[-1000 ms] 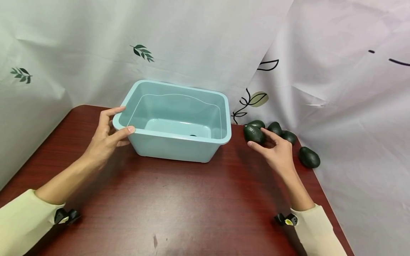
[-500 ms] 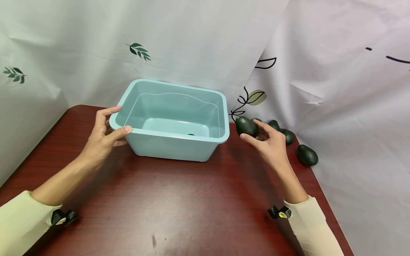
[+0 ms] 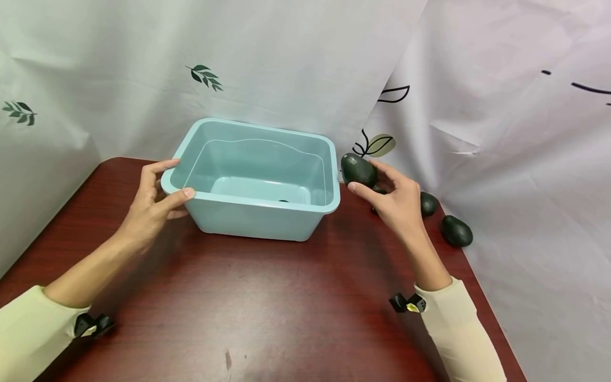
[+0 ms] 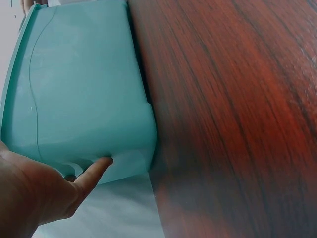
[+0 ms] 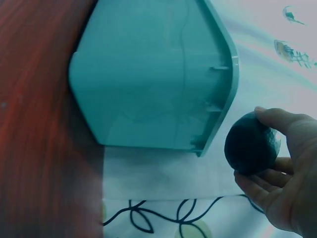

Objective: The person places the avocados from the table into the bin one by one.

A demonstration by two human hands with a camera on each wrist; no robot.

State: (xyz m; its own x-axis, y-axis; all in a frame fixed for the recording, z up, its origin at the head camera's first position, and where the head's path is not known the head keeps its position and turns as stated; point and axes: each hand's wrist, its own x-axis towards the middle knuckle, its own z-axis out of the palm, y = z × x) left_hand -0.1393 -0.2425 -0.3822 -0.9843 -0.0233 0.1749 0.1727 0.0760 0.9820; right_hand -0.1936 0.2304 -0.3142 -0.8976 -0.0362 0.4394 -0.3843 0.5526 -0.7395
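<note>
A light blue plastic tub [image 3: 253, 220] stands at the back of the table. My left hand [image 3: 151, 204] grips its near left corner, thumb over the rim and fingers on the outer side; in the left wrist view a finger presses the tub wall [image 4: 79, 99]. A dark green avocado [image 3: 359, 171] is pinched between the thumb and fingers of my right hand [image 3: 396, 199], raised just right of the tub's rim. The right wrist view has this avocado [image 5: 251, 144] apart from the tub. A small dark spot [image 3: 284, 201] shows inside the tub, mostly hidden by its near wall.
On the table's right side lie further avocados: one [image 3: 456, 231] by the right edge, another [image 3: 428, 203] behind my right hand, others partly hidden by it. A white patterned cloth [image 3: 296, 63] hangs behind the dark red wooden table [image 3: 267, 297].
My right hand has lifted the avocado off the group and carried it up and left toward the tub's rim. The left hand keeps its hold on the tub corner.
</note>
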